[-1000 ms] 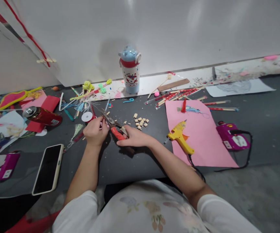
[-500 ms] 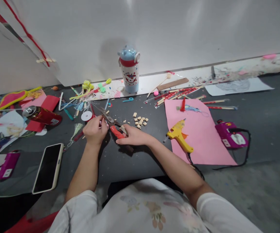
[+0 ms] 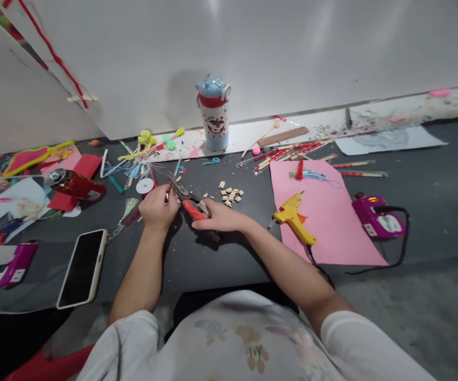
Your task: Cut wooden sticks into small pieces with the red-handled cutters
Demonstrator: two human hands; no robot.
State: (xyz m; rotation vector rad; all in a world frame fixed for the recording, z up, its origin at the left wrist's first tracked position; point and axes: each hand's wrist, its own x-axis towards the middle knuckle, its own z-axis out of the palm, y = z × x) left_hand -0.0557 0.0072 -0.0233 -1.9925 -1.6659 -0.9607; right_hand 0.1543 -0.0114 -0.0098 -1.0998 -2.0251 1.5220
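My right hand grips a pair of red-handled metal shears, whose dark blades point away and to the left. Close beside the blades, my left hand is closed with its fingers curled. A sliver of something reddish shows at those fingers, but its kind is hidden. Small pale wooden pieces lie in a loose cluster just beyond my right hand, and a few tiny bits are scattered nearer the blades. A white spool rests on the dark table just past my left hand.
A yellow glue gun lies on pink paper at right, near a purple power box. Behind stand a water bottle and wrapped chopsticks. Leftward are a phone, a tilted red can and craft scraps.
The view has shifted slightly, so things on the left appear a little further right. Both hands keep nearly the same pose, with the shears still in my right hand.
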